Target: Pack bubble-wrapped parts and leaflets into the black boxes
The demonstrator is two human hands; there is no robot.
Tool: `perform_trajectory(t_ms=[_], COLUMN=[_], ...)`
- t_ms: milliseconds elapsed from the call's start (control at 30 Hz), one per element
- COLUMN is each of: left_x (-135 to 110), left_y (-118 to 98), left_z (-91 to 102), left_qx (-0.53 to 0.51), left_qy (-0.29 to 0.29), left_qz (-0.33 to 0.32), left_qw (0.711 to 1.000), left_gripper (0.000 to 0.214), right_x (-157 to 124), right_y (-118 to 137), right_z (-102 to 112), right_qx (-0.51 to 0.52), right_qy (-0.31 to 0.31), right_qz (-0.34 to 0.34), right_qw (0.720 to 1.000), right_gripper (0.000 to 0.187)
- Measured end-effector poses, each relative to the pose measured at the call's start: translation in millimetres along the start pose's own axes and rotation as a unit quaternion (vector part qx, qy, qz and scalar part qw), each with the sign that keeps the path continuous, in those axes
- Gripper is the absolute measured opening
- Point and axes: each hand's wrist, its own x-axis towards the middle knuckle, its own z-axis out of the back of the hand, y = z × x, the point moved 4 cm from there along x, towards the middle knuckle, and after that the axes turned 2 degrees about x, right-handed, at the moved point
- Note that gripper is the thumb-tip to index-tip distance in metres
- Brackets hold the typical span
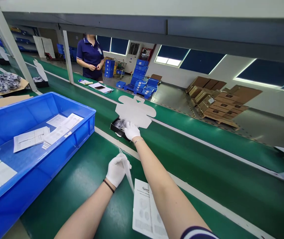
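My left hand (118,169), in a white glove, pinches a folded white leaflet (127,171) above the green work surface. My right hand (132,131), gloved too, reaches across to a small black box (119,133) on the conveyor. Its fingers look extended over the right end of the box, touching the contents; their tips are partly hidden. Clear-bagged items (120,123) lie inside the box. The box's white die-cut lid (135,111) stands open behind it. Below my right forearm lie printed leaflets (143,209), partly covered by the arm.
A large blue bin (82,127) with stacks of leaflets (32,137) stands at left. Bagged items (1,83) lie beyond it. Another open box (41,83) sits farther up the conveyor. A person (90,58) stands across the line, near a clipboard and phone (100,88). An overhead shelf crosses above.
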Motion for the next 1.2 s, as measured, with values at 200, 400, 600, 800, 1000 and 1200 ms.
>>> perform_trajectory(t_ms=[200, 400, 600, 800, 1000, 1200], left_x=[3, -1, 0, 4, 7, 7], left_y=[-13, -14, -9, -5, -5, -6], left_z=[11.2, 14.7, 16.3, 24.0, 24.6, 21.2], left_qx=[0.267, 0.404, 0.349, 0.351, 0.365, 0.393], left_qy=[-0.138, -0.187, -0.173, -0.149, -0.133, -0.115], left_qz=[-0.162, -0.194, -0.156, -0.157, -0.151, -0.148], left_qw=[0.94, 0.874, 0.908, 0.911, 0.909, 0.9], left_gripper=[0.026, 0.021, 0.05, 0.046, 0.043, 0.04], right_x=[-52, -120, -65, -27, -64, -223], right_y=[-11, -23, -59, -78, -85, -87], right_z=[57, 92, 123, 97, 105, 70], right_qx=[0.09, 0.045, -0.099, -0.116, -0.123, -0.039], right_qy=[0.019, 0.198, -0.105, -0.084, -0.132, -0.015], right_qz=[0.058, 0.165, -0.028, -0.087, -0.123, -0.209], right_qw=[0.994, 0.965, 0.989, 0.986, 0.976, 0.977], right_gripper=[0.051, 0.028, 0.038, 0.03, 0.045, 0.068])
